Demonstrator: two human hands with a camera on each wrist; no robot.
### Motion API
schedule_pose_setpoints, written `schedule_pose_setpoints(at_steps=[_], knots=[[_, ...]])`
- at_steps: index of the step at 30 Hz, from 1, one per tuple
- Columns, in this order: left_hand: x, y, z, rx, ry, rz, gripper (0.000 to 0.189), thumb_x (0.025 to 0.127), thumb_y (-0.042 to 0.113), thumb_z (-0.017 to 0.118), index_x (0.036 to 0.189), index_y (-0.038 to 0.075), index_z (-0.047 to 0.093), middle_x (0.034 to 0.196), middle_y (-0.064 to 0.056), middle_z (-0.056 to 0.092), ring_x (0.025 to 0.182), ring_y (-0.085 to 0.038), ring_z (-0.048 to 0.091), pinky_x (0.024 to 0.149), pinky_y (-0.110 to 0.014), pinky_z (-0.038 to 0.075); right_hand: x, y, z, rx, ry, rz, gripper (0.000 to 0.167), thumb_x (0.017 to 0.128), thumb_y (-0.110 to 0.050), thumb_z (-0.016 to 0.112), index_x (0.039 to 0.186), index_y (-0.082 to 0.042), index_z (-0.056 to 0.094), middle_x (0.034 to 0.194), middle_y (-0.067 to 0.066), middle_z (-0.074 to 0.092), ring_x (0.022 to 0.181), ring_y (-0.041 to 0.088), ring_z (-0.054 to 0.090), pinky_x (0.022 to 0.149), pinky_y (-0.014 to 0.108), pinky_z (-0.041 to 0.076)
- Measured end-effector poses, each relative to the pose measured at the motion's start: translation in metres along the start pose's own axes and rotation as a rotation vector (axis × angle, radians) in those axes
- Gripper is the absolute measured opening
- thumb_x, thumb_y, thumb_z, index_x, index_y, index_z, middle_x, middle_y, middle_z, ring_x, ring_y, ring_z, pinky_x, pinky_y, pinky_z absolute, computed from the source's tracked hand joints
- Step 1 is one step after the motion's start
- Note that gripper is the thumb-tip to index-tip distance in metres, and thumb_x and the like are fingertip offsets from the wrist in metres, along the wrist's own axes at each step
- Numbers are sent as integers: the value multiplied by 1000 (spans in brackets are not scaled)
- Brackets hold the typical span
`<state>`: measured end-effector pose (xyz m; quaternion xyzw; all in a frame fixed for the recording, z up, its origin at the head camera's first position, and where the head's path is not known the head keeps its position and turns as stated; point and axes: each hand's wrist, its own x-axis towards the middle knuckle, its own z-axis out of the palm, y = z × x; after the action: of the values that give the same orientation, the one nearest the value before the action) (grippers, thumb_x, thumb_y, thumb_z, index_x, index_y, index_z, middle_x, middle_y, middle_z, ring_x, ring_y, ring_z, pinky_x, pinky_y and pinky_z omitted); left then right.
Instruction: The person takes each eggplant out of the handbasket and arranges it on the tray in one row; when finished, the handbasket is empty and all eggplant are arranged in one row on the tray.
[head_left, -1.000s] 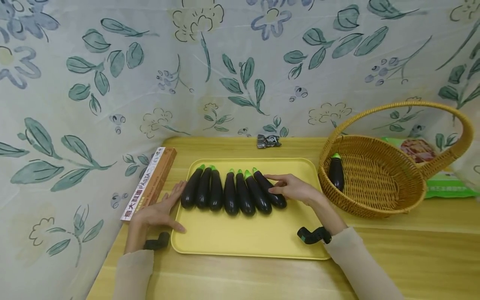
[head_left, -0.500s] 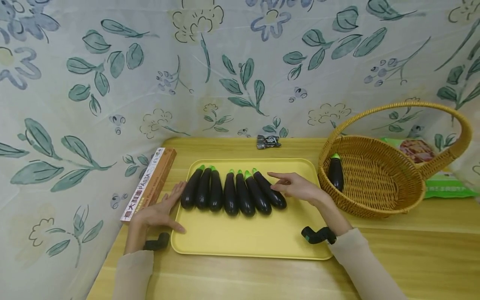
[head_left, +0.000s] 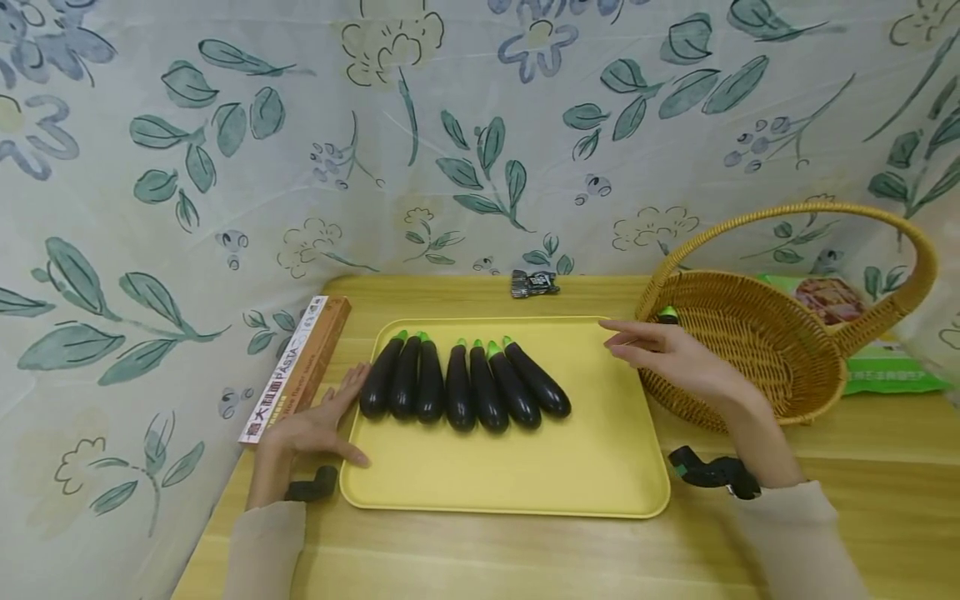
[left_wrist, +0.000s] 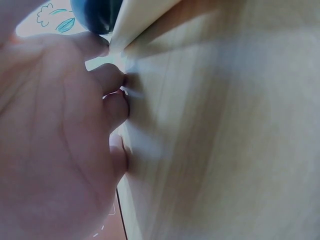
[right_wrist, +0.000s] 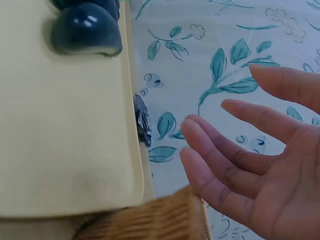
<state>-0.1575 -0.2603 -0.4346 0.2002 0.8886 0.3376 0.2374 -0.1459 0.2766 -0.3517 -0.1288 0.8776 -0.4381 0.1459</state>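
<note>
Several dark eggplants [head_left: 537, 379] lie in a row on the yellow tray [head_left: 495, 479], green caps toward the back. My left hand [head_left: 315, 429] rests at the tray's left edge with fingers spread and the thumb over the rim. In the left wrist view, the fingertips [left_wrist: 116, 112] meet the wooden tabletop. Raised over the tray's right edge, my right hand [head_left: 675, 358] holds nothing and its fingers are extended. Behind it stands the wicker basket [head_left: 742, 317], partly covered by the hand. One eggplant's green cap [head_left: 667, 312] shows inside the basket; its body is hidden.
A long pasta box [head_left: 296, 367] lies left of the tray, close to the left hand. A small black packet [head_left: 534, 284] sits at the back near the floral cloth [head_left: 450, 125]. Behind the basket lies a green package [head_left: 892, 371]. The basket's tall handle [head_left: 795, 208] arches upward.
My right hand has left the rightmost eggplant and moved right and up to the basket's near side, now covering most of the eggplant inside. The left hand and the tray's eggplants stay put.
</note>
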Motion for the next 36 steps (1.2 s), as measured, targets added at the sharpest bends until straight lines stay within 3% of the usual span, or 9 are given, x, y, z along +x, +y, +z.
schedule_pose_setpoints(at_steps=[5, 8, 10, 14, 16, 22, 26, 32, 36], knots=[[0, 0, 0, 0, -1, -2, 148, 66, 34, 97, 166, 9, -9, 171, -24, -18, 159, -45, -14, 127, -70, -7, -19, 16, -25, 20, 67, 50, 55, 109, -40, 51, 158, -15, 44, 148, 20, 60, 119, 16, 68, 97, 38, 60], [-1, 0, 0, -2, -1, -2, 148, 66, 34, 97, 166, 10, -9, 171, -24, -18, 159, -45, -14, 127, -70, -7, -24, 30, -34, 30, 119, 104, 59, 109, -42, 50, 160, -14, 41, 151, 23, 55, 111, 5, 68, 97, 42, 60], [-1, -1, 0, -1, -2, -2, 148, 66, 34, 97, 166, 10, -9, 171, -23, -18, 159, -45, -14, 127, -70, -8, -24, 39, -36, 41, 153, 148, 64, 108, -44, 49, 162, -13, 35, 154, 25, 50, 116, 13, 67, 100, 49, 58], [-2, -2, 1, 3, -4, -2, 148, 66, 34, 97, 166, 11, -10, 171, -23, -19, 159, -45, -15, 126, -70, -8, -18, 57, -34, 47, 207, 234, 73, 108, -48, 48, 166, -12, 22, 154, 29, 43, 127, 41, 57, 100, 54, 56], [-2, -2, 1, 2, -3, 1, 148, 66, 33, 97, 166, 11, -10, 171, -23, -19, 159, -45, -15, 126, -71, -8, -15, 65, -32, 53, 220, 271, 75, 108, -47, 47, 167, -12, 17, 152, 33, 41, 128, 47, 53, 99, 55, 56], [-1, 1, 0, -5, 0, 6, 147, 66, 32, 97, 166, 11, -9, 171, -23, -19, 159, -44, -15, 126, -70, -9, -10, 78, -26, 77, 187, 309, 81, 109, -45, 46, 167, -8, 4, 153, 43, 33, 131, 56, 51, 107, 68, 47], [-3, 0, -1, -2, 4, 6, 147, 66, 32, 97, 166, 11, -9, 171, -23, -19, 159, -45, -15, 126, -70, -9, -6, 79, -24, 99, 160, 323, 83, 109, -46, 45, 166, -9, -2, 156, 45, 27, 136, 58, 47, 114, 68, 43], [-4, -1, -1, -7, 8, 9, 147, 66, 32, 97, 166, 11, -9, 171, -23, -19, 159, -45, -15, 126, -71, -8, -4, 81, -24, 51, 158, 331, 84, 108, -50, 44, 166, -8, -1, 155, 45, 29, 133, 58, 48, 106, 67, 48], [-2, -2, 0, -2, 1, 6, 147, 66, 33, 96, 166, 12, -9, 171, -22, -19, 159, -44, -15, 126, -70, -8, -5, 82, -25, 35, 128, 329, 87, 108, -51, 46, 166, -7, -1, 152, 46, 33, 128, 52, 52, 96, 58, 54]])
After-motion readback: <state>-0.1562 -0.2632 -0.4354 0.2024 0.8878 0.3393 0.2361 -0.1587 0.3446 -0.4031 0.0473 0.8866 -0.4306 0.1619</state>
